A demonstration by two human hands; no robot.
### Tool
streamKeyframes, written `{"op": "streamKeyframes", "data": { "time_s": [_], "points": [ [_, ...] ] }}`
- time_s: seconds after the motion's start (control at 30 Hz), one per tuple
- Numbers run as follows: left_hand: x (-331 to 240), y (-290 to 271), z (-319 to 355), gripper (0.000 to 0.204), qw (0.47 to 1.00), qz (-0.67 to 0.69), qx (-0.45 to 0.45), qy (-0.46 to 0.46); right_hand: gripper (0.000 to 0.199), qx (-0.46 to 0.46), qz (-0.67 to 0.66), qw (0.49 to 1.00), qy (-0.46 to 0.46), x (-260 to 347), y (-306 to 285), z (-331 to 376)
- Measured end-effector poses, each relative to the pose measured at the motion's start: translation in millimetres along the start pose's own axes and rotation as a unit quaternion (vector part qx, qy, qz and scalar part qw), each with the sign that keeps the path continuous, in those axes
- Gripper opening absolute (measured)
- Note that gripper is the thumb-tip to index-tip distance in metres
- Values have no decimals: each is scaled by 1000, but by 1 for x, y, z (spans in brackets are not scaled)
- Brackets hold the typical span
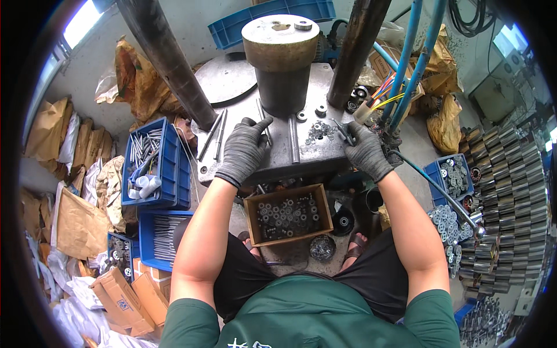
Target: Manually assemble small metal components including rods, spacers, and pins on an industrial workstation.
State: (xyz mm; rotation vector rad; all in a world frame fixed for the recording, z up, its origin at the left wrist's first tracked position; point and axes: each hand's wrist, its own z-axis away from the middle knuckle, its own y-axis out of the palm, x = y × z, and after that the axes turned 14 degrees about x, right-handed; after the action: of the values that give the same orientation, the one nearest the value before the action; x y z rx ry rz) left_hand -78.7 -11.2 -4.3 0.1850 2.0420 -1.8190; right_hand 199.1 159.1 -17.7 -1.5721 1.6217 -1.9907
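My left hand, in a grey knit glove, is closed over a thin metal rod on the steel press table. In the grey-gloved right hand I grip a short, slim metal piece; its exact kind is too small to tell. Just left of that hand lies a pile of small metal parts. Between my hands rests a thicker threaded-looking rod. Two ring-shaped parts, one a small bearing, sit near the base of the upright cylinder.
Two thick columns flank the cylinder. More rods lie left. Below the table edge stands a box of small round parts. Blue bins stand left; stacked metal cylinders and blue hoses are right.
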Motion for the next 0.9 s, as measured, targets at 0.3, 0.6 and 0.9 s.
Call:
{"op": "streamKeyframes", "data": {
  "time_s": [0.3,0.6,0.9],
  "points": [
    [17,3,-4,40,993,65,-39,-88,21,43,162,986,-23,14,-6,-5],
    [20,-9,-3,51,986,30,0,-166,21,28,234,961,-142,10,-14,26],
    [38,-7,-11,42,971,151,-33,-184,18,37,226,960,-160,6,-9,31]
  ]
}}
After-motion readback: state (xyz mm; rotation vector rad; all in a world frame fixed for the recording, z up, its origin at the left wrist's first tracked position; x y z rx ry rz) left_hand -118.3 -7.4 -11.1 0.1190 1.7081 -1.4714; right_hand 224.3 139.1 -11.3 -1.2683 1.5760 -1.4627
